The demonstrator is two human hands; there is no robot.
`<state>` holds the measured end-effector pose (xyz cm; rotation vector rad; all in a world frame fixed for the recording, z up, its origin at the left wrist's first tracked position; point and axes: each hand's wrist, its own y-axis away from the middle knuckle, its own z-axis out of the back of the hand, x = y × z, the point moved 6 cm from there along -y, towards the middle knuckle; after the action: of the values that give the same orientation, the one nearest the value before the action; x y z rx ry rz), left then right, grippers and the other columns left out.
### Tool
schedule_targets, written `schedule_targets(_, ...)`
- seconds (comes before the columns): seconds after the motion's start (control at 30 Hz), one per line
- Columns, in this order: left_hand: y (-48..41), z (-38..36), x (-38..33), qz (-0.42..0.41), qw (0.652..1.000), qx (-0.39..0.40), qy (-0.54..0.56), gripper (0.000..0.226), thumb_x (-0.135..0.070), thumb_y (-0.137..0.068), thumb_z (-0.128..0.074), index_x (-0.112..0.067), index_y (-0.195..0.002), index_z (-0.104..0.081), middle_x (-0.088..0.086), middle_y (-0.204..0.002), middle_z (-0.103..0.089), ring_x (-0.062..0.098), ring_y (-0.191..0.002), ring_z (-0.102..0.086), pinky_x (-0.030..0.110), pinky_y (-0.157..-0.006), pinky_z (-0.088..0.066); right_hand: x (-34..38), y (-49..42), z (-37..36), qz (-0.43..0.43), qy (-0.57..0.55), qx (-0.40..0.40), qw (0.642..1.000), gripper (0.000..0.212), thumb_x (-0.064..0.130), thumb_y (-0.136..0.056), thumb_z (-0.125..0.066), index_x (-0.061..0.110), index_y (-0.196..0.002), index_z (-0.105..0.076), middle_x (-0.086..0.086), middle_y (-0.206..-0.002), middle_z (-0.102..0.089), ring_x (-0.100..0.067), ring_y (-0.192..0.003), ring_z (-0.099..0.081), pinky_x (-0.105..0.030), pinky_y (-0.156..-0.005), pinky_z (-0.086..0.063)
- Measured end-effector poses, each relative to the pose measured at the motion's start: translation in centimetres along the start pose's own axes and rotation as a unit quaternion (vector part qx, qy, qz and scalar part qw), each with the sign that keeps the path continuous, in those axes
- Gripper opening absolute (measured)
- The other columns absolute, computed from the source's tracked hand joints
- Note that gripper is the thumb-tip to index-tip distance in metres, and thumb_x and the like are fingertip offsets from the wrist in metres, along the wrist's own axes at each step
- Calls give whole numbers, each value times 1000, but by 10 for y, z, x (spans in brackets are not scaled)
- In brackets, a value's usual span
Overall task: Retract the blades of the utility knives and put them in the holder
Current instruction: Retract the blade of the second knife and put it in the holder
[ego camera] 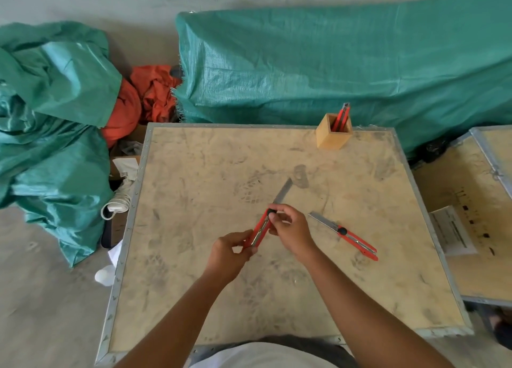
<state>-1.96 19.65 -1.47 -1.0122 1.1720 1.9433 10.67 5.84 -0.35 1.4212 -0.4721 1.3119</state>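
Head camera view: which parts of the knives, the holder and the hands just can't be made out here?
- Held utility knife: its rear end is hidden in the left hand; the slider is covered by the right hand.
- Wooden holder: its inside is hidden by its walls, so the lower part of the knife in the holder is unseen.
- Knife on the table: markings too small to read.
- Both palms face away from the camera.

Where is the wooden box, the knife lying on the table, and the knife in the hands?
wooden holder (331,138), head view, front wall.
loose knife (357,240), head view, red handle.
held knife (260,230), head view, red handle between both hands.
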Motion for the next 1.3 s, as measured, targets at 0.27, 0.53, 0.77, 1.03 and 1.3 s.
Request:
schedule_targets(0.27,22,-8,-62,-76,993,56,71,58,4,-81,-73,-31,-126,-63,0,-104,-73,10,-80,-67,24,-73,-58,76,14,42,86,-16,40,995,24,6,-94,-68,12,-116,-73,-17,-100,-75,-25,-89,-77,-38,-75,-65)
schedule_targets(0.53,50,-29,-109,-133,985,23,108,68,9,-78,-74,-52,-106,-67,2,-102,-74,15,-70,-66,30,-71,-62,97,40,82,136,39,110,984,27,9,-91,-73,15,-118,-75,-1,-111,-77,-18,-95,-76,-35,-74,-65)
schedule_targets(0.77,64,-66,-143,-140,983,-14,122,53,9,-80,-72,-25,-120,-69,5,-105,-75,12,-69,-61,39,-73,-63,110,55,129,230,155,150,949,24,15,-91,-74,22,-113,-78,5,-113,-73,-6,-103,-69,-17,-90,-53)
schedule_targets(1.03,75,-127,-181,-147,975,-57,158,47,10,-82,-70,-12,-123,-67,5,-98,-77,13,-67,-59,32,-70,-62,114,62,193,234,240,204,920,25,23,-87,-79,32,-109,-79,10,-119,-61,-7,-103,-62,-10,-71,-43)
schedule_targets(1.3,85,-175,-210,-145,965,-94,196,51,12,-80,-71,-26,-114,-69,2,-87,-76,16,-68,-63,28,-70,-62,119,63,242,267,226,198,916,19,25,-84,-82,30,-102,-80,15,-111,-60,-5,-92,-57,-14,-70,-45)
